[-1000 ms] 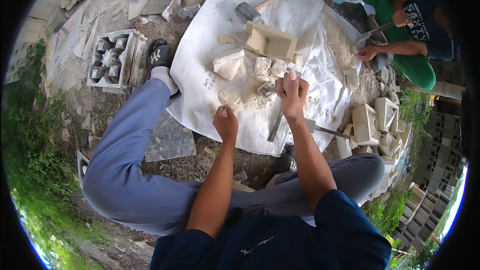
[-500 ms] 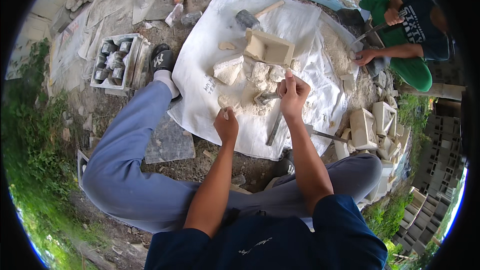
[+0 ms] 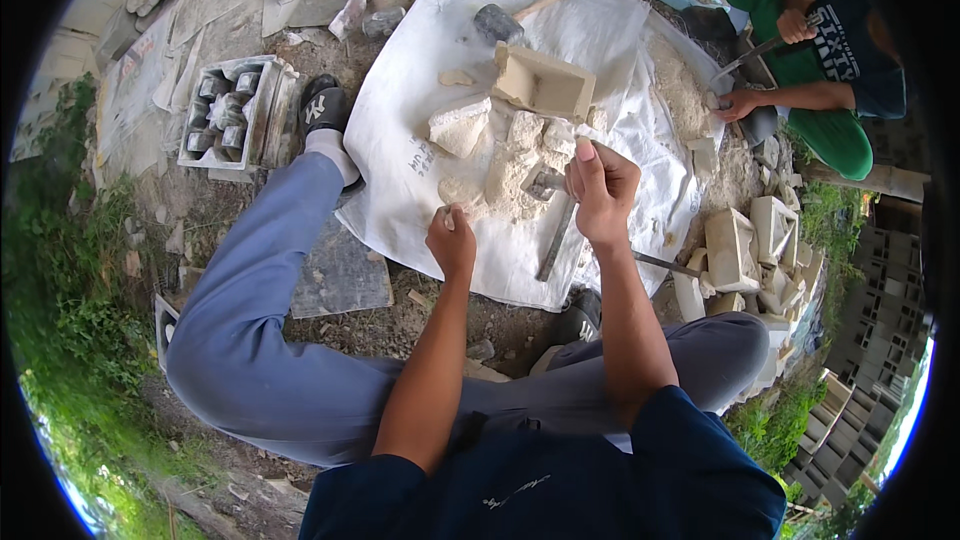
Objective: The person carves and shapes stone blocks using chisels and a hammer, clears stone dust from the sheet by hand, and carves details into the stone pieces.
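Note:
My right hand (image 3: 602, 190) is closed round a hammer (image 3: 541, 184), its metal head pointing left over pale crumbs. To the left, my left hand (image 3: 452, 242) is closed in a pinch at the edge of the crumbs; what its fingers hold, if anything, is too small to tell. Between and beyond the hands lie broken chunks of pale stone (image 3: 524, 130) and a larger stone piece (image 3: 460, 127). A hollow rectangular stone box (image 3: 543, 85) with a broken edge sits behind them. A flat metal bar (image 3: 556, 242) lies beside my right wrist.
A white sack sheet (image 3: 400, 130) lies under the work, with a dark-headed mallet (image 3: 497, 25) at its far side. Broken blocks (image 3: 732, 248) pile up at right. A co-worker (image 3: 835, 60) sits at far right holding a tool. A mould tray (image 3: 232, 115) stands left.
The hammer has lifted slightly and turned, and my right hand has shifted a little right. My left hand stays nearly in place. The whole view has shifted slightly.

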Demonstrator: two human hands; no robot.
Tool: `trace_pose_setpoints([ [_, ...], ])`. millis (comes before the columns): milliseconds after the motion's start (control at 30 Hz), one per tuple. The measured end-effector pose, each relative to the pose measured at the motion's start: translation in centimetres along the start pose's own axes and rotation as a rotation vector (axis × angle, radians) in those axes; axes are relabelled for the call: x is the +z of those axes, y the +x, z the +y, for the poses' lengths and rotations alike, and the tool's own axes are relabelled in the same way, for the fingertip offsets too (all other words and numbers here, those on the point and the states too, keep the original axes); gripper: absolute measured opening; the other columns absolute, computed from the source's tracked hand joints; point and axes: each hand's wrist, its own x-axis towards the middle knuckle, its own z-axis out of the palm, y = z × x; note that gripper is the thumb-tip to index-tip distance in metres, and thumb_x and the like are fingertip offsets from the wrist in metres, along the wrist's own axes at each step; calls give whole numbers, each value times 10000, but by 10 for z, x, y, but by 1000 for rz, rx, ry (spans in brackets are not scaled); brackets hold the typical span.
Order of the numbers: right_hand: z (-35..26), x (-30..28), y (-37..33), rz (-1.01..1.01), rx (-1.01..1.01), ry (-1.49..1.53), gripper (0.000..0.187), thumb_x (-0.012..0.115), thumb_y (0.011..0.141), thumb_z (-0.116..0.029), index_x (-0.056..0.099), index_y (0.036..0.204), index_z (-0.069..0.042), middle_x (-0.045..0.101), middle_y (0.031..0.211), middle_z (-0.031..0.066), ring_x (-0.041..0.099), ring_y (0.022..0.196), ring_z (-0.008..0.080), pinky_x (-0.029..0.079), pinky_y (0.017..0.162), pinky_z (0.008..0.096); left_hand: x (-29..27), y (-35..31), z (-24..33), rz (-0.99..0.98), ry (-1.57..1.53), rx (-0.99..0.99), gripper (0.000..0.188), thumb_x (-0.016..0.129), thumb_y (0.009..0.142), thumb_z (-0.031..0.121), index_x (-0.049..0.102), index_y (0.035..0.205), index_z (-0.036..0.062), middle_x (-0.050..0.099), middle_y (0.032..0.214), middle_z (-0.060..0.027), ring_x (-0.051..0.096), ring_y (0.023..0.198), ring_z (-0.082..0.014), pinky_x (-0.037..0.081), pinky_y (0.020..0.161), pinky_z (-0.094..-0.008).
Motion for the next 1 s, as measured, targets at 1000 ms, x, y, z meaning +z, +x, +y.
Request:
trace_pose_setpoints([
  [1000, -2, 9, 8, -8, -67, 123, 535, 523, 1060, -219, 374, 566, -74, 350, 516, -43, 265, 472, 55, 188, 450, 275, 4, 11, -14, 28, -14, 48, 316, 564, 958, 268, 711, 980, -10, 728, 807, -145, 699, 751, -271, 529, 733, -374],
])
